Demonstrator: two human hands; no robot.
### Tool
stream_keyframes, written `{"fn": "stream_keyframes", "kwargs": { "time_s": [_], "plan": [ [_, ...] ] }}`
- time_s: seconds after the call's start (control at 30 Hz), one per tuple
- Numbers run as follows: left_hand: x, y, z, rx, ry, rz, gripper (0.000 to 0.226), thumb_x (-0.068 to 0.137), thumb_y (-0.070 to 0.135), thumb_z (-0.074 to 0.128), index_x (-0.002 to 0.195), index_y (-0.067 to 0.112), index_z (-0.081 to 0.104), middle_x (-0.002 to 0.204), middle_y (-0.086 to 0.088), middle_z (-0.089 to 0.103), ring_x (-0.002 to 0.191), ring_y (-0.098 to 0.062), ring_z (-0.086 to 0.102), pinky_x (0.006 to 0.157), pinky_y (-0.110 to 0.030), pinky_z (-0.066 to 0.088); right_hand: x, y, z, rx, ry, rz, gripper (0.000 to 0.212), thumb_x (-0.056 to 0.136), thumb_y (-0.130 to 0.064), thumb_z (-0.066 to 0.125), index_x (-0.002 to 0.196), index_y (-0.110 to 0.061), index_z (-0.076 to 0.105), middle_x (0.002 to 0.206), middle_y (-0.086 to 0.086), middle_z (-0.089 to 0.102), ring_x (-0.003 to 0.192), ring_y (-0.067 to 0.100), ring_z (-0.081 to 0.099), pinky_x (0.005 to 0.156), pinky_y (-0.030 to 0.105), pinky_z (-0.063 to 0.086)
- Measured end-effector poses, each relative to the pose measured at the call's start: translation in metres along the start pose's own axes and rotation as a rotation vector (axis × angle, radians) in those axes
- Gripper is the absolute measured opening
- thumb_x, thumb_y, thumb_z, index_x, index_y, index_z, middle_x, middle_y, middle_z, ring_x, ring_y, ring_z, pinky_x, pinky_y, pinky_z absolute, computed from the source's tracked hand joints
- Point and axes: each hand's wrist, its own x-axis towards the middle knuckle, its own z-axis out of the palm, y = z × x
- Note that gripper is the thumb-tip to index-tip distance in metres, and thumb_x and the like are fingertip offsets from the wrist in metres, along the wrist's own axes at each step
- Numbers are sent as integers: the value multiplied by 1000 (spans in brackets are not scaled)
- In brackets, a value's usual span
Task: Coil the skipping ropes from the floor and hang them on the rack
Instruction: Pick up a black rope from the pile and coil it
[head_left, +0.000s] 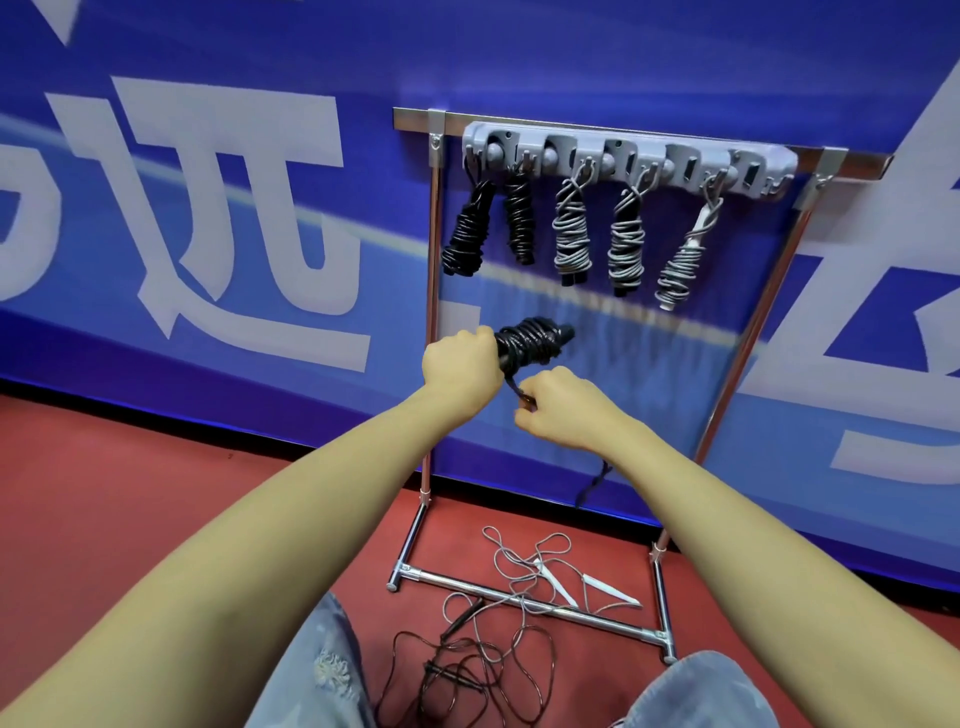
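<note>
My left hand (460, 364) grips a black skipping rope (535, 340) wound into a tight coil, held level in front of the rack. Just below it, my right hand (558, 410) pinches the loose end of that black rope. The grey hook rail (631, 156) on the chrome rack (434, 312) carries several coiled ropes: two black ones (470, 228) at the left and three grey ones (571, 228) to the right. On the red floor lie a loose grey rope with white handles (550, 571) and a loose black rope (467, 660).
The rack stands against a blue banner wall (208, 208) with large white characters. Its chrome base bar (519, 603) crosses the red floor, with the loose ropes draped over it. My knees in blue jeans (322, 670) fill the bottom edge.
</note>
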Motion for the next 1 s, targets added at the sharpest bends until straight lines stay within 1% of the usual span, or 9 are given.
{"fn": "stream_keyframes", "kwargs": {
  "time_s": [0.1,0.17,0.33,0.43,0.57,0.63,0.73,0.83,1.0],
  "plan": [
    [1,-6,-1,198,-42,78,13,88,5,49,99,10,54,92,-6,62,73,-25,55,47,-27,24,-1,-11,-9,-175,64,-92,10,85,-13,47,78,-15,54,76,6,54,76,32,50,58,30,30],
    [1,-9,-2,244,-62,151,6,89,9,52,90,15,54,86,-5,60,82,-26,62,46,-24,20,1,-16,-13,-242,165,-102,22,87,-11,44,99,-17,61,96,6,62,88,33,57,61,30,31],
    [0,-15,2,333,-73,346,10,87,5,51,89,13,54,91,-5,65,86,-29,63,54,-28,31,11,-18,-16,-200,314,20,26,90,-5,38,111,-8,53,112,7,51,84,37,55,63,35,34],
    [2,-20,4,264,-57,349,12,86,7,51,95,8,58,98,-10,63,87,-32,60,63,-32,35,16,-5,-13,142,260,131,31,85,-2,38,101,-13,62,102,7,62,88,34,57,69,36,45],
    [4,-24,1,284,-95,367,15,88,11,54,99,3,61,102,-14,55,87,-33,60,62,-32,35,18,2,-11,299,183,147,28,95,-15,45,70,-15,58,75,3,63,68,31,58,67,43,55],
    [4,-23,0,320,-126,436,15,88,12,55,99,5,60,102,-12,56,89,-31,59,64,-32,35,18,4,-12,382,146,181,28,97,-21,47,75,-11,62,71,3,68,53,29,61,61,40,56],
    [2,-20,1,335,-25,675,13,70,8,73,79,8,63,80,-8,60,70,-26,60,55,-29,34,20,7,-11,525,65,268,28,96,-19,51,77,-4,65,57,-3,67,33,18,53,45,24,49],
    [1,-26,6,175,106,829,41,31,5,89,49,12,53,47,-2,46,37,-22,47,39,-19,28,21,8,-13,614,82,337,38,96,-26,54,67,-3,63,58,11,63,44,20,56,37,19,42],
    [-2,-28,2,-44,237,947,39,45,-4,83,53,7,46,50,-7,41,43,-20,32,47,-20,24,24,23,-19,487,141,327,48,85,-47,66,64,-5,62,51,2,40,48,18,35,44,22,32]
  ]
}}
